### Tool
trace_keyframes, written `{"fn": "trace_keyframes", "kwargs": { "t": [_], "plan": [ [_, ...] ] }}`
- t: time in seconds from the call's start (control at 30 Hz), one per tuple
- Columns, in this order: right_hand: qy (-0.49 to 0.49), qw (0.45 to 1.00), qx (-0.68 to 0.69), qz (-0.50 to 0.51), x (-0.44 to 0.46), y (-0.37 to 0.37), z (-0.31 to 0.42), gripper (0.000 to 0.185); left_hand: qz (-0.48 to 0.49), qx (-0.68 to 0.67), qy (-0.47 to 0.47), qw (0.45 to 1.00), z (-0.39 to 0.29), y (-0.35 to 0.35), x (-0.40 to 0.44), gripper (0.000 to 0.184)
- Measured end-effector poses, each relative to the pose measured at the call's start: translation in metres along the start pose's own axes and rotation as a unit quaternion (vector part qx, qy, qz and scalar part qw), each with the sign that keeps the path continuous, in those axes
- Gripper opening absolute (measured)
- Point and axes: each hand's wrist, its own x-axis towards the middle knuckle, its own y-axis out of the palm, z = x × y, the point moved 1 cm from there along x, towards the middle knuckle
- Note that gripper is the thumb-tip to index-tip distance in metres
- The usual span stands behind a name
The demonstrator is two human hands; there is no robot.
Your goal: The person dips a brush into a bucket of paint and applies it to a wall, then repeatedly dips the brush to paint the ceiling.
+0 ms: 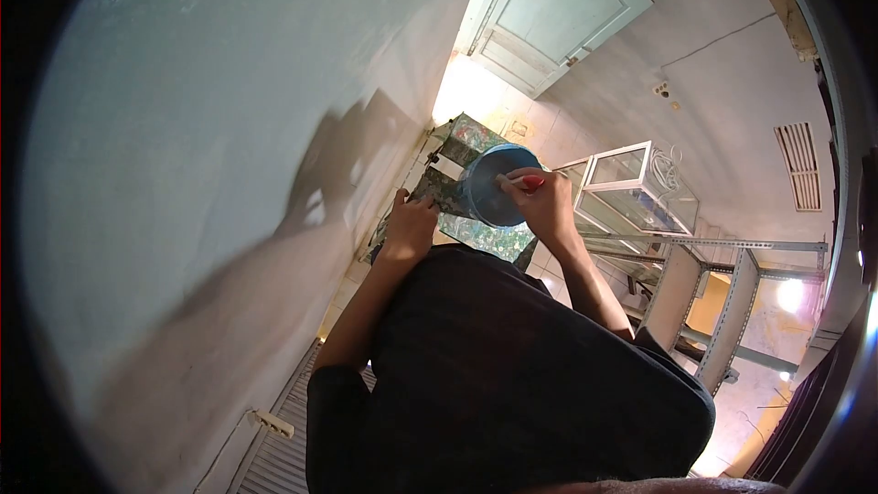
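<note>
My right hand [547,204] is closed around a small red-and-white tool [533,184], over the mouth of a blue bucket [494,218]. Its far end is hidden, so I cannot tell its exact kind. The bucket holds something greyish blue and stands on a paint-spattered green platform [485,233]. My left hand [412,224] is at the near-left edge of a dark, paint-spattered board [437,187] beside the bucket. Its fingers are apart, touching or close to the board's edge.
A pale wall [201,146] rises close on the left. Ahead stands an open white door [558,14]. To the right are a glass-sided cabinet [622,169] and a metal shelving frame [722,311]. A power strip [274,424] lies at lower left.
</note>
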Motion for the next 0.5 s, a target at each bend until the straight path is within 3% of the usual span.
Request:
{"fn": "trace_keyframes", "kwargs": {
  "t": [0.1, 0.13, 0.2, 0.23, 0.5],
  "plan": [
    [0.003, 0.999, -0.007, 0.052, 0.0, 0.0, -0.003, 0.014, -0.027, 0.016, 0.008, 0.999, -0.001, 0.005, 0.002, 0.02],
    [0.004, 0.999, -0.008, 0.049, -0.001, 0.004, -0.006, 0.014, 0.004, 0.014, -0.001, 1.0, -0.003, 0.002, 0.002, 0.022],
    [-0.106, 0.993, -0.01, -0.049, -0.003, 0.011, -0.005, 0.017, 0.033, 0.013, -0.007, 0.999, -0.004, 0.002, 0.002, 0.023],
    [-0.005, 0.999, -0.02, 0.028, -0.001, 0.003, 0.001, 0.015, 0.026, 0.013, -0.01, 1.0, -0.003, 0.007, 0.003, 0.024],
    [-0.047, 0.997, -0.051, -0.03, -0.002, 0.005, -0.009, 0.012, 0.028, -0.02, -0.032, 0.999, -0.003, 0.011, 0.0, 0.028]
  ]
}}
